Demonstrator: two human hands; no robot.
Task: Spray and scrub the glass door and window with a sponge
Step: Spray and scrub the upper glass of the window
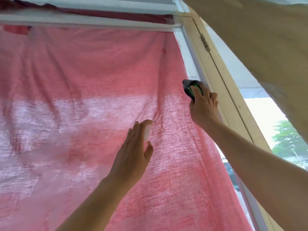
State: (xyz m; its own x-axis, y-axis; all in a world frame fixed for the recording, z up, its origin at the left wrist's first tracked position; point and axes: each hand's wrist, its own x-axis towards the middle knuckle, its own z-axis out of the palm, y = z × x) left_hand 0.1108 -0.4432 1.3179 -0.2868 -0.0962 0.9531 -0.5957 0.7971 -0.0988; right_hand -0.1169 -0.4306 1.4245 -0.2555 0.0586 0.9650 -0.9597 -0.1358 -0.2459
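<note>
My right hand [204,105] is raised and grips a green and dark sponge [191,88], pressing it against the white window frame [190,64] beside the edge of the pink curtain. My left hand [133,152] is lifted in front of the curtain and holds a small clear spray bottle [147,133]. The forefinger lies over its white top, and most of the bottle is hidden behind the hand. A strip of glass pane [260,114] shows to the right of the cream wooden door frame [221,77].
A pink translucent curtain [75,114] covers most of the window from the top rail [83,22] downward. A beige curtain [266,39] hangs across the upper right. A metal hinge [205,42] sits on the door frame. Trees show outside at the right.
</note>
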